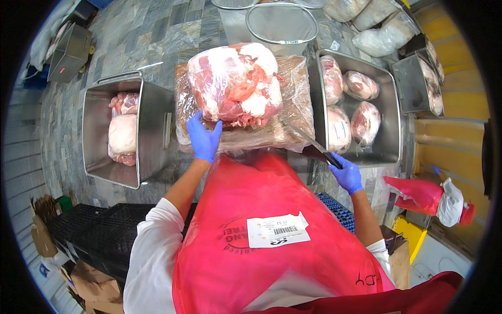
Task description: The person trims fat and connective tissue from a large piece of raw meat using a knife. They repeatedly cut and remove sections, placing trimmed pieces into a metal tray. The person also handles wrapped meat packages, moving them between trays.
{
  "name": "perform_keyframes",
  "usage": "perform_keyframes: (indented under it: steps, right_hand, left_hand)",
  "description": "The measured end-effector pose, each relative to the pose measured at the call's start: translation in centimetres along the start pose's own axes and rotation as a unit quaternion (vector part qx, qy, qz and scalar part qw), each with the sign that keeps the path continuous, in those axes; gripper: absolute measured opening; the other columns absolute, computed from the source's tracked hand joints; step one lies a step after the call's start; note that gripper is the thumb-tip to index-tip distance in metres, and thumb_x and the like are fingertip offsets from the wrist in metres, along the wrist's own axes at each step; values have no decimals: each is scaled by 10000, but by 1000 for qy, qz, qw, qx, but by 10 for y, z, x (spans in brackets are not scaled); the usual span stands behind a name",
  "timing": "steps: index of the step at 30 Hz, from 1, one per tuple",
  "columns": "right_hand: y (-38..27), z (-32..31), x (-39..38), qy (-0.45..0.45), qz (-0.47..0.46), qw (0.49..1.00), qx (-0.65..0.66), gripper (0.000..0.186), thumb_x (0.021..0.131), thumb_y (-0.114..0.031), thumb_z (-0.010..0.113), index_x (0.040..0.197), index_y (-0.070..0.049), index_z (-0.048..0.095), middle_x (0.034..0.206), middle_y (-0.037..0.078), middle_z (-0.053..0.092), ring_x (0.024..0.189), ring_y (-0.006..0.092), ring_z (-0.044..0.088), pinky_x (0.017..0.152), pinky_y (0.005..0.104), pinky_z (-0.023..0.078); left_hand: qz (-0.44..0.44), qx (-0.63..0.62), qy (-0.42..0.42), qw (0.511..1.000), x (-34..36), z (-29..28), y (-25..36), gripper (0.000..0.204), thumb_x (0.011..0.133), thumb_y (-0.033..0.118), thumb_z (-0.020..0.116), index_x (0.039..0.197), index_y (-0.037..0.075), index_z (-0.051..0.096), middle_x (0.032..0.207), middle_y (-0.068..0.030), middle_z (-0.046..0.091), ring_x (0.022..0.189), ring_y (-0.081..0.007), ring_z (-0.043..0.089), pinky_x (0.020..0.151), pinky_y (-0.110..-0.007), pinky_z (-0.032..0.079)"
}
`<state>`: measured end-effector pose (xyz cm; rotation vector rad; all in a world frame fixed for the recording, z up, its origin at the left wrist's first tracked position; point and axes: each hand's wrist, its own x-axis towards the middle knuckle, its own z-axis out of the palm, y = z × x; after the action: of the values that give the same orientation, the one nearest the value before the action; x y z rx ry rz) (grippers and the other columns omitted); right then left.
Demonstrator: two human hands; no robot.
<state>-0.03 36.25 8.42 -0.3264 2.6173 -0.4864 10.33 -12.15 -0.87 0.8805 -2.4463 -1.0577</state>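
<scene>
A big raw cut of meat [235,83], red with thick white fat, rests on a plastic-wrapped work surface [295,99] in front of me. My left hand [204,137], in a blue glove, touches the near left edge of the meat with its thumb and fingers spread. In my blue-gloved right hand [347,172] is a knife [315,145] with a black handle, my fingers wrapped round it. Its blade slants up and left over the right part of the surface, apart from the meat.
At the left stands a metal tub [97,141] with pieces of meat inside. Another metal tub [387,125] at the right holds several wrapped pieces. Clear bins [282,26] stand beyond the work surface. Black pallets [78,225] lie behind me at the left; a person in red [418,193] is at the right.
</scene>
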Motion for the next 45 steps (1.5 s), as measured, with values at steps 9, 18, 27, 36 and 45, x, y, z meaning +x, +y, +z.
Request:
perform_keyframes:
  steps: [9,18,27,36,45]
  right_hand:
    - [-12,7,17,-4,-12,995,-99,316,915,-319,690,1132,-91,722,1035,213,728,975,420,695,861,496,549]
    - [6,-8,52,35,-16,998,-42,303,914,-228,712,1107,6,710,917,128,739,790,197,678,768,366,538]
    - [3,-28,50,16,14,999,35,277,919,-202,707,1075,26,711,819,111,716,739,156,642,705,358,527]
    - [13,-19,34,14,4,999,34,283,916,-205,720,1069,33,707,805,95,706,715,139,598,677,356,505]
    - [33,2,22,15,3,997,78,257,943,-188,716,1100,16,706,813,15,664,723,87,542,677,294,489]
  left_hand:
    - [-402,-511,-249,717,-32,67,-10,265,1004,273,686,1168,76,617,1156,-89,687,998,-262,715,845,-395,572]
    - [-356,-585,-238,689,-41,76,-8,155,1011,222,663,1005,67,647,892,-81,686,841,-221,712,762,-364,592]
    - [-354,-602,-192,690,-52,75,1,114,993,176,677,992,63,656,922,-82,697,856,-224,713,778,-363,607]
    - [-378,-584,-225,682,-40,70,5,139,996,175,658,1015,38,676,921,-105,718,824,-238,728,743,-369,622]
    - [-303,-488,-260,776,-35,72,23,156,937,125,606,801,66,655,675,-40,584,553,-144,515,506,-296,386]
